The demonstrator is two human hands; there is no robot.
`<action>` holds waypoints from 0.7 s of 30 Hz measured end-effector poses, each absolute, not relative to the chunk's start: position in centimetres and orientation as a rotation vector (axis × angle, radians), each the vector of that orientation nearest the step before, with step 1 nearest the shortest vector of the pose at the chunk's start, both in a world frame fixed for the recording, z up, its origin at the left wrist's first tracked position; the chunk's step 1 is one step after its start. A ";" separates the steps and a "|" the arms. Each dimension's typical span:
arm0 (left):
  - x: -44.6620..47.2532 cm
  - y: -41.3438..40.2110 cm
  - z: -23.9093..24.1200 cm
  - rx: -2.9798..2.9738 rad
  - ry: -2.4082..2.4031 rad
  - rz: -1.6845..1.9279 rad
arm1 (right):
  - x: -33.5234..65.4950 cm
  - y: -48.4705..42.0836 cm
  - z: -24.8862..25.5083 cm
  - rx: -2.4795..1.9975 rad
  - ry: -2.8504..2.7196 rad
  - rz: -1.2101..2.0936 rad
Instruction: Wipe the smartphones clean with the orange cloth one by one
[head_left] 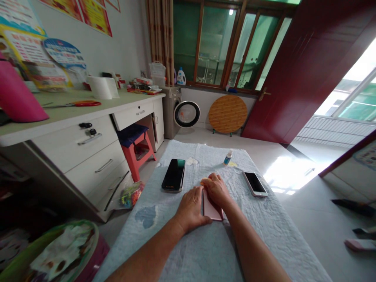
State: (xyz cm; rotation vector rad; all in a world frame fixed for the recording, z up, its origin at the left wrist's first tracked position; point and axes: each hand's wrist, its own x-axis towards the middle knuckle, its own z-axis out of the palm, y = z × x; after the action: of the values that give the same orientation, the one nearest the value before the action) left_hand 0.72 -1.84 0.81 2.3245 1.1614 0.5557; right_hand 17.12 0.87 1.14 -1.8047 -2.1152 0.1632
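On the cloth-covered table, a pink phone lies between my two hands. My left hand grips its left edge, with the thumb at the near end. Over the far part of the phone, my right hand is closed and presses down on a small orange cloth, mostly hidden under the fingers. To the left lies a black-screened phone. A white-framed phone is on the right, and a small spray bottle stands upright beyond my hands.
A white desk runs along the left wall, with orange-handled scissors on top. Below are a red stool and a full waste bin. A washing machine with its door open and a round wooden board stand behind.
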 end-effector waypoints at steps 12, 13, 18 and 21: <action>0.8 -1.6 0.2 2.222 1.188 0.510 | 16.5 0.9 1.4 -1.782 -2.151 0.193; 0.8 -1.6 0.3 2.223 1.191 0.500 | 16.5 1.0 1.4 -1.814 -2.126 0.177; 0.8 -1.7 0.5 2.219 1.211 0.469 | 16.4 1.2 1.3 -1.837 -2.092 0.171; 0.8 -1.9 0.5 2.232 1.211 0.466 | 16.3 0.7 1.2 -1.803 -2.145 0.201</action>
State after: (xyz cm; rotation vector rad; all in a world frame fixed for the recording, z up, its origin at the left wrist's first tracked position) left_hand 0.83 -1.90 0.51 2.2323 1.2108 0.4660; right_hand 16.35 0.71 1.23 -1.8032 -2.1450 0.2015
